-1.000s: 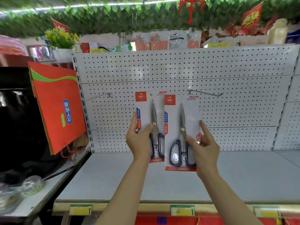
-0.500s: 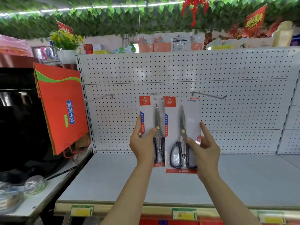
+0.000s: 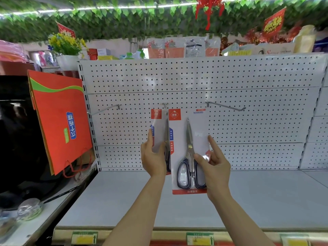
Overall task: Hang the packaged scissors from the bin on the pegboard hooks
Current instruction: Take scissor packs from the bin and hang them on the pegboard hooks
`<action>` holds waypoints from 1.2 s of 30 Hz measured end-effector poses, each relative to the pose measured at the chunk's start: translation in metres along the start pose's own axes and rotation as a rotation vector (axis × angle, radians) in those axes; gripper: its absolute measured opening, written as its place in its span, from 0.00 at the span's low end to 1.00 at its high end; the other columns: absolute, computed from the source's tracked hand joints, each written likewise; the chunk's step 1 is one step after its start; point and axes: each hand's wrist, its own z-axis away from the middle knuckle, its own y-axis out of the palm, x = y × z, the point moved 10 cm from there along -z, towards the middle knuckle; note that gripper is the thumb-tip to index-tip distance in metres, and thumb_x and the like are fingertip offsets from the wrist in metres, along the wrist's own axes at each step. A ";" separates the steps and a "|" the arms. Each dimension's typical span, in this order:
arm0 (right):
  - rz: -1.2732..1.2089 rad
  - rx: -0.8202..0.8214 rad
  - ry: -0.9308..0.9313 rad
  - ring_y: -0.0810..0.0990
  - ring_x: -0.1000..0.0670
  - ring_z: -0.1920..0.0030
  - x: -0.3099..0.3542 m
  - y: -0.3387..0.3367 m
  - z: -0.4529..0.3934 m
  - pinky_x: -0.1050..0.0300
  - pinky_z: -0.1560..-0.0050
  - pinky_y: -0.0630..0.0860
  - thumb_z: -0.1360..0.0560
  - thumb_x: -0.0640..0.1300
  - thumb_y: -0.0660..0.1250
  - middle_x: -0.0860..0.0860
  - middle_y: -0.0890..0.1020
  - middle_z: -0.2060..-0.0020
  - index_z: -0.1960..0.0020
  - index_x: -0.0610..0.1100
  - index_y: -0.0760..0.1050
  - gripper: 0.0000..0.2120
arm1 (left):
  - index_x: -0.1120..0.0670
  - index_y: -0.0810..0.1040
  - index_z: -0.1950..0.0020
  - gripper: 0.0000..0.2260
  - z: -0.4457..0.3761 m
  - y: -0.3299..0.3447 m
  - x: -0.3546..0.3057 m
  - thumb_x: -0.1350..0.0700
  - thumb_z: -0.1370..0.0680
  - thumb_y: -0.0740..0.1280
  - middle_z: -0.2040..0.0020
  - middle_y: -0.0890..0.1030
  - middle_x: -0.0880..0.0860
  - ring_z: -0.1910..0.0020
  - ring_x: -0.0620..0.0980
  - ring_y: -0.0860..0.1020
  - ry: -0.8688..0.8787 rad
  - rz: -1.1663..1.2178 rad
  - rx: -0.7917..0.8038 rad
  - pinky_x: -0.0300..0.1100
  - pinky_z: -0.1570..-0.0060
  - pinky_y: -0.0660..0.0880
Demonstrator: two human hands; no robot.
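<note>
My left hand [image 3: 154, 158] grips one scissors pack [image 3: 158, 132] edge-on, its top at the middle hook [image 3: 165, 104] above. Right hand [image 3: 213, 166] pinches the second pack [image 3: 188, 150] alongside, probably waiting its turn.

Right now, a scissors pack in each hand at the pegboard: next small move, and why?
Probably ease the left hand forward so its pack slides along the middle hook. That pack's top edge sits right at the hook, while the right hand's pack overlaps it in front, its top below the hooks. I can't tell if the hole has caught.
</note>
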 end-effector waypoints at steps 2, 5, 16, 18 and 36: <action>0.010 0.008 -0.009 0.80 0.54 0.55 -0.001 0.005 -0.001 0.59 0.48 0.80 0.31 0.35 0.75 0.52 0.82 0.49 0.34 0.59 0.74 0.31 | 0.36 0.69 0.28 0.27 -0.002 0.000 -0.003 0.51 0.24 0.71 0.47 0.76 0.46 0.52 0.44 0.78 0.040 -0.043 0.000 0.34 0.61 0.68; 0.009 0.024 -0.011 0.81 0.52 0.53 -0.003 0.017 -0.001 0.52 0.45 0.81 0.31 0.36 0.75 0.46 0.84 0.48 0.34 0.61 0.74 0.31 | 0.42 0.77 0.37 0.14 -0.007 -0.002 0.004 0.45 0.23 0.68 0.47 0.80 0.46 0.53 0.44 0.79 -0.012 0.008 0.016 0.39 0.57 0.71; -0.025 0.096 0.024 0.77 0.57 0.60 -0.030 0.054 -0.005 0.64 0.52 0.78 0.30 0.35 0.74 0.53 0.79 0.55 0.34 0.59 0.73 0.31 | 0.42 0.73 0.30 0.22 -0.052 -0.015 -0.101 0.51 0.23 0.71 0.36 0.71 0.44 0.42 0.39 0.76 0.320 0.123 0.196 0.29 0.49 0.74; -0.043 0.086 0.034 0.77 0.56 0.60 -0.036 0.055 -0.004 0.62 0.50 0.78 0.30 0.35 0.75 0.53 0.80 0.55 0.34 0.59 0.74 0.31 | 0.40 0.69 0.28 0.29 -0.048 0.006 -0.116 0.45 0.27 0.74 0.33 0.68 0.41 0.34 0.42 0.70 0.421 -0.091 0.318 0.36 0.44 0.72; 0.170 0.009 0.017 0.78 0.51 0.40 -0.099 0.075 -0.056 0.46 0.40 0.77 0.27 0.44 0.71 0.55 0.78 0.39 0.30 0.66 0.66 0.32 | 0.49 0.68 0.25 0.33 -0.082 0.057 -0.082 0.49 0.28 0.75 0.31 0.68 0.46 0.33 0.51 0.63 0.566 -0.563 0.313 0.36 0.50 0.68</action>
